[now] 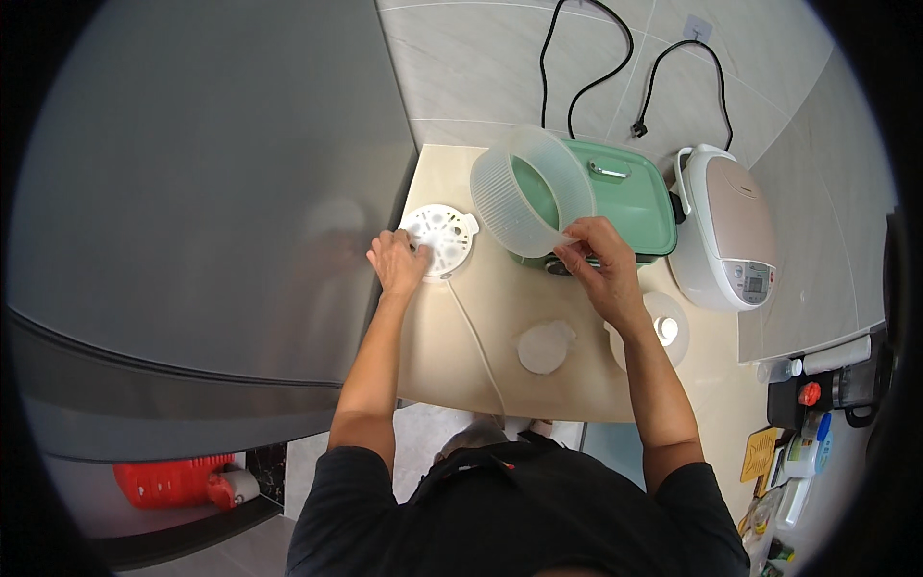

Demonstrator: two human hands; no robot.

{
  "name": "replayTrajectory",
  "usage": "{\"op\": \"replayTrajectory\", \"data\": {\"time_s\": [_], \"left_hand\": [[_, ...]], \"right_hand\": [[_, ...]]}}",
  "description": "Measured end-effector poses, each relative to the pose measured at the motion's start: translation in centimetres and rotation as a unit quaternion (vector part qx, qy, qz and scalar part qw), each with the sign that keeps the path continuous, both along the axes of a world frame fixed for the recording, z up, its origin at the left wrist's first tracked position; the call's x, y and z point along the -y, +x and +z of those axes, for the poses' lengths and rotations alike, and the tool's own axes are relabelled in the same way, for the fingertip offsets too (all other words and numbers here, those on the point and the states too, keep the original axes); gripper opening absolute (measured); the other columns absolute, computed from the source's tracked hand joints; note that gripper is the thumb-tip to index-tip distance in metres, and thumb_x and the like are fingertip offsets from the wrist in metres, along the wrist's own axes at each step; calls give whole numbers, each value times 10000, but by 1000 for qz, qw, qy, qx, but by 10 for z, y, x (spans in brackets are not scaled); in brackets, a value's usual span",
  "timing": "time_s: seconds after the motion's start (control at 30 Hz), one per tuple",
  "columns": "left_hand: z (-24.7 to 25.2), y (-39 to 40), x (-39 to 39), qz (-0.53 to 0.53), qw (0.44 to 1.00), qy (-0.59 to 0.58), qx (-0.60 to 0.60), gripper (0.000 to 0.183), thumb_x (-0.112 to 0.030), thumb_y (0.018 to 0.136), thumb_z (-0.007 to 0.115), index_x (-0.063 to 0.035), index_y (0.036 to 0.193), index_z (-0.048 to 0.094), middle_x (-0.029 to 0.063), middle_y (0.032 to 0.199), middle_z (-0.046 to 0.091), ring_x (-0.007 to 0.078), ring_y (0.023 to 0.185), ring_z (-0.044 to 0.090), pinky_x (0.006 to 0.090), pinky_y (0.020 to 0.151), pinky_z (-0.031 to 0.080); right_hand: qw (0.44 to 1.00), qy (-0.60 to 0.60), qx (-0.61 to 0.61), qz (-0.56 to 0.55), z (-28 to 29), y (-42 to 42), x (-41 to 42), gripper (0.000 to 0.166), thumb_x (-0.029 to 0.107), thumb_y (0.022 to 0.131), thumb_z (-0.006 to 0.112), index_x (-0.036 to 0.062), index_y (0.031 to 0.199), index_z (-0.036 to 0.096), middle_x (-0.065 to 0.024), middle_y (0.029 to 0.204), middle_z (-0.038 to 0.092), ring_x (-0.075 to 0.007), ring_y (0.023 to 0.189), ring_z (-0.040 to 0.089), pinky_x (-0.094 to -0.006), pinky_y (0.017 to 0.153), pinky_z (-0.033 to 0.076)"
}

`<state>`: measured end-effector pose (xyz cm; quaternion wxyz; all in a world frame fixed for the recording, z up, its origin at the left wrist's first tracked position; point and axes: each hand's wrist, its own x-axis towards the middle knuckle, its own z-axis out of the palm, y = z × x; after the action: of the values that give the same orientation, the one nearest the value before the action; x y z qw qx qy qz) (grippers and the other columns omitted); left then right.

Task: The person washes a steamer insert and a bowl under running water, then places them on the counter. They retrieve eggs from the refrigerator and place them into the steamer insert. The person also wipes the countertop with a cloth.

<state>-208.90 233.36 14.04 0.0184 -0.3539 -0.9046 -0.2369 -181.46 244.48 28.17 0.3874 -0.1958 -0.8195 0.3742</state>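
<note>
My left hand (398,263) has its thumb and fingers on the left rim of a round white perforated tray (445,234). This tray sits on a small white electric base with a thin white power cord (472,332) running to the counter's front edge. Between the fingertips of my right hand (602,267) is the rim of a clear ribbed plastic steamer ring (505,209). It is held tilted over the left part of a green electric cooker (638,195), whose lid shows through it. Under my right forearm lies a translucent round lid (679,350) with a white knob, partly hidden.
A small translucent round dish (544,350) lies on the beige counter (440,360). A white rice cooker (735,209) stands at the back right, below hanging black cords (627,61). The large grey refrigerator (216,180) borders the left side. Bottles and kitchen items (800,454) crowd the far right.
</note>
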Motion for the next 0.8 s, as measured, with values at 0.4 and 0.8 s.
{"op": "replayTrajectory", "data": {"time_s": [0.4, 0.8], "left_hand": [[-33, -8, -8, -158, 981, -72, -86, 519, -397, 858, 577, -39, 1231, 528, 105, 1354, 462, 293, 1316, 323, 624, 1023, 176], [-27, -2, -2, -137, 988, -25, -74, 527, -369, 887, 533, -35, 1291, 478, 147, 1407, 398, 295, 1371, 245, 579, 1076, 125]], "right_hand": [[1000, -21, 5, -9, -6, -4, 1, 183, 36, 798, 679, -6, 954, 592, -72, 895, 555, -138, 677, 533, -252, 622, 452], [997, 26, 71, 36, -26, 11, 28, 177, 66, 812, 673, 13, 957, 589, -97, 930, 552, -164, 685, 570, -272, 623, 472]]}}
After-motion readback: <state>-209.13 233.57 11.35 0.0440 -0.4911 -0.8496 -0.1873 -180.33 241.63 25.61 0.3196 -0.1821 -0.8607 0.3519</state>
